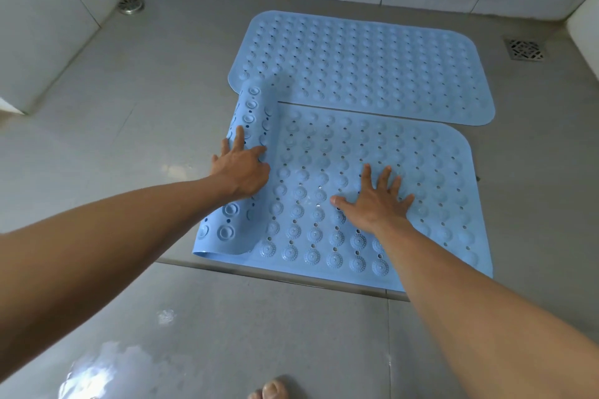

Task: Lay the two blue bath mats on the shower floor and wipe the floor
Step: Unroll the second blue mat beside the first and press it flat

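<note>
- Far mat (366, 65): flat on the floor (129, 139), close to the back wall.
- Near mat (405, 172): just in front of it, a thin gap between the two. It lies mostly flat, but its left end (249, 113) is curled up and over, underside cups showing.
- Your left hand (241, 168): fingers straight, pressing on the curl, gripping nothing.
- Your right hand (376, 201): fingers spread flat, pinning the middle of the near mat.
- Risk: the curl looks springy. Lift the left hand too early and it will likely roll back.
- Risk: the far tip of the curl seems to sit over the far mat's corner. Push it straight out and the two may overlap or ruck.
- Risk: ease the right palm and the whole mat may slide as you push left. The floor looks slick.
- Risk: the near edge lies on the floor joint (291, 275), so the cups there may not seat.
- Risk: a wet patch (97, 376) shines beside your toes (272, 390). That is a slip hazard while you lean forward.
- Wiping not begun, by my reading; no cloth in view.
</note>
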